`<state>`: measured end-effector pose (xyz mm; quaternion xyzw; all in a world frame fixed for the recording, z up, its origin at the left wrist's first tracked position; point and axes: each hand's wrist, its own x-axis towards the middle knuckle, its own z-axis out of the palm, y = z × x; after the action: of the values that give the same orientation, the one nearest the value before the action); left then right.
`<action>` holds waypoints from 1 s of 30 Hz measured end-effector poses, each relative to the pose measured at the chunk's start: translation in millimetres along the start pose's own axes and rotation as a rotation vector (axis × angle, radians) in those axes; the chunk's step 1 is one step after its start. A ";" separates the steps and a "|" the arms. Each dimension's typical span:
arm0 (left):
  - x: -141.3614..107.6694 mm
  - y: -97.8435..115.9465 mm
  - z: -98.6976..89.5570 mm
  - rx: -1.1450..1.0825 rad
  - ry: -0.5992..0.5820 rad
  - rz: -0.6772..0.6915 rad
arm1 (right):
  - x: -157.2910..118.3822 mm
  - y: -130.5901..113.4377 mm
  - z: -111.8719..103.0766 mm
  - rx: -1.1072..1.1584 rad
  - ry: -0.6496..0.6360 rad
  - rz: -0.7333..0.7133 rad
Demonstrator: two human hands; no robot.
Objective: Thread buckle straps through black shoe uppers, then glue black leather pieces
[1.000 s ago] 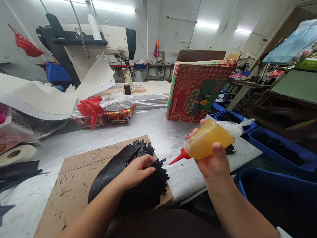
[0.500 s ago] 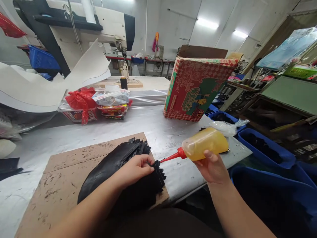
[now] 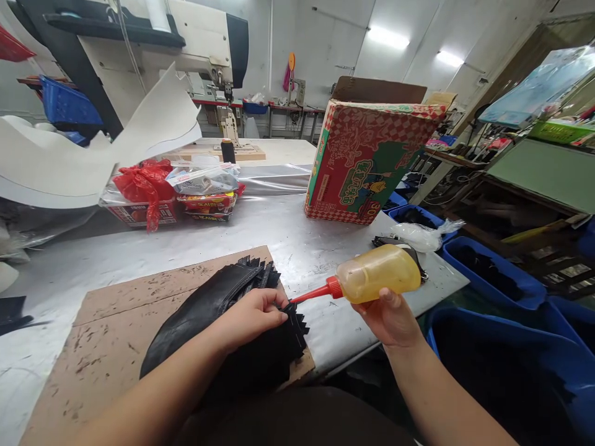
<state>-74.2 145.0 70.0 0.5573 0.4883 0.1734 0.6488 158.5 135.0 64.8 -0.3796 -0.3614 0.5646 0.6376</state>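
Observation:
A squeeze bottle (image 3: 379, 272) of yellow liquid lies tilted nearly level in my right hand (image 3: 393, 319), fingers wrapped beneath it and thumb on its near side. Its red nozzle (image 3: 310, 293) points left, the tip at the edge of a black leather piece beside my left fingertips. My left hand (image 3: 260, 313) pinches that edge between thumb and fingers. Several black leather pieces (image 3: 195, 316) with notched ends lie fanned in a stack under my left hand and forearm. Beneath the stack is a brown cardboard sheet (image 3: 121, 322), stained with dark smears.
A red and green carton (image 3: 357, 164) stands open on the silver-covered table (image 3: 279, 229). Bagged food packs (image 3: 204, 192) and white sheets (image 3: 153, 124) sit at the back left, near a sewing machine (image 3: 199, 43). Blue bins (image 3: 495, 272) with black pieces stand on the right.
The bottle and my right hand have shifted slightly left, and the nozzle tip is now closer to my left fingertips. The whole view has also moved a little.

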 end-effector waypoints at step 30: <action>-4.4 12.1 -0.4 -0.039 0.001 0.004 | -2.3 15.2 -5.6 -0.193 0.075 -0.189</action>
<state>-72.7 145.7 82.8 0.5455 0.4842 0.1844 0.6587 156.5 133.3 48.6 -0.4244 -0.4240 0.4502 0.6614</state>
